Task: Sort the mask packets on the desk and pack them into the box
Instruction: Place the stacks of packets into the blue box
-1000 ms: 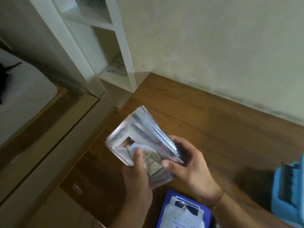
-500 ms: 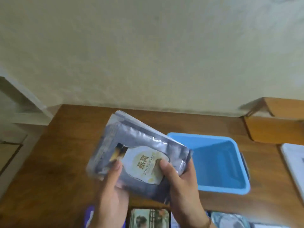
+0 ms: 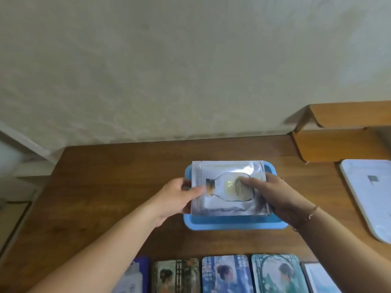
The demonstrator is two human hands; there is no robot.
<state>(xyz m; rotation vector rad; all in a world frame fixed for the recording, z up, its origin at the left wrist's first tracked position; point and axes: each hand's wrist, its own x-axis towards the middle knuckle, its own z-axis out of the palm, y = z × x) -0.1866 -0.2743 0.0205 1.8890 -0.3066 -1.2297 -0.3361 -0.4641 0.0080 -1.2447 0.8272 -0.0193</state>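
On the brown wooden bench (image 3: pixel 110 187) I see the light-blue plastic box (image 3: pixel 232 224). Over its mouth, flat, my left hand (image 3: pixel 176 196) and right hand (image 3: pixel 273 195) grip the silver foil mask packets (image 3: pixel 229 187) by both ends. I judge this the packing step: next, lower them level inside and let go.

A home: wooden desk (image 3: pixel 118 187) (plaster wall (image 3: pixel 190 70) behind).

The blue box (image 3: pixel 232 224) is largely hidden by the silver packets (image 3: pixel 229 188); the row of packets (image 3: pixel 226 273) is cut off at the bottom edge; the packets' lettering is blurred.
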